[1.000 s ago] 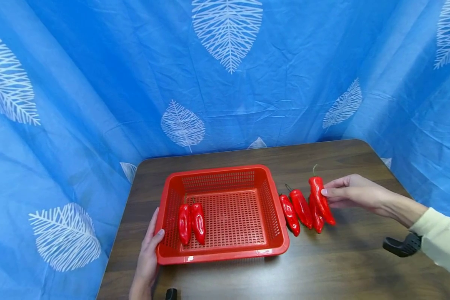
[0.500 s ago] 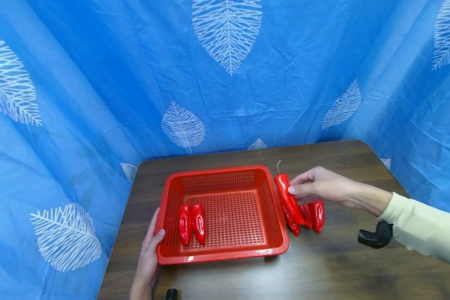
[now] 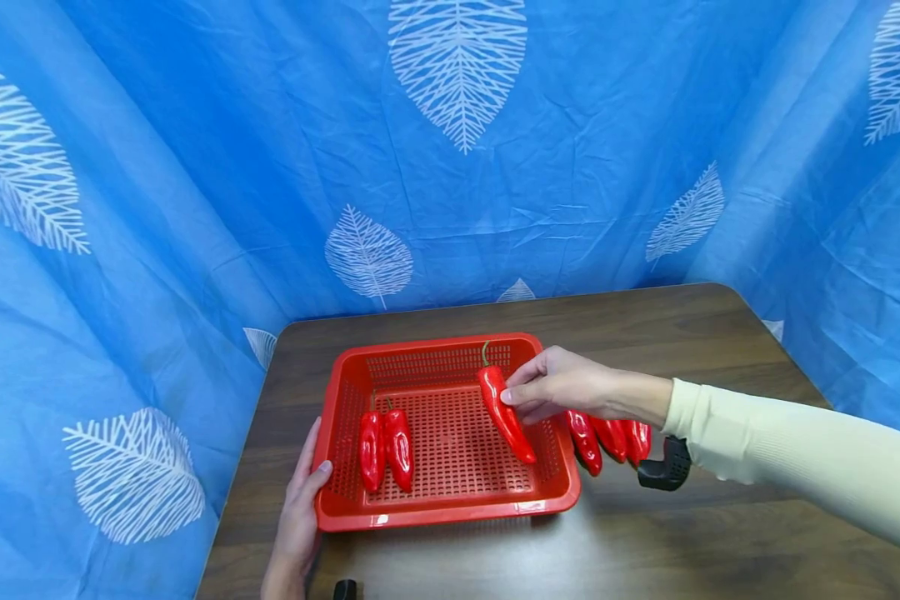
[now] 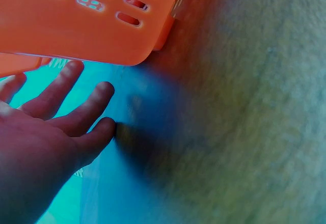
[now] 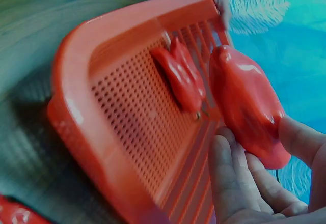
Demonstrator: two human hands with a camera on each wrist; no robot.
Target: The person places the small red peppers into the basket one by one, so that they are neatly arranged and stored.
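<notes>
A red slotted plastic basket [image 3: 450, 520] stands on the wooden table. My left hand [image 3: 296, 521] holds its left side, thumb over the rim and fingers along the outside; the left wrist view shows these fingers [image 4: 84, 113] spread below the basket wall. Over the basket's right half, my right hand [image 3: 562, 385] pinches a long red pepper [image 3: 506, 417] between thumb and fingers, its green stem pointing away. In the right wrist view the pepper [image 5: 247, 104] appears large above the fingers. Two red peppers [image 3: 372, 450] lie side by side in the basket's left part.
Right of the basket, several more red peppers [image 3: 587, 442] lie in a row, partly hidden by the right hand and wrist camera [image 3: 666, 465]. A blue curtain [image 3: 615, 167] with white leaf prints hangs around the table [image 3: 690, 333].
My right hand has carried the pepper leftward from the table's right side, past the other peppers, to above the basket. My left hand and the basket have stayed in place.
</notes>
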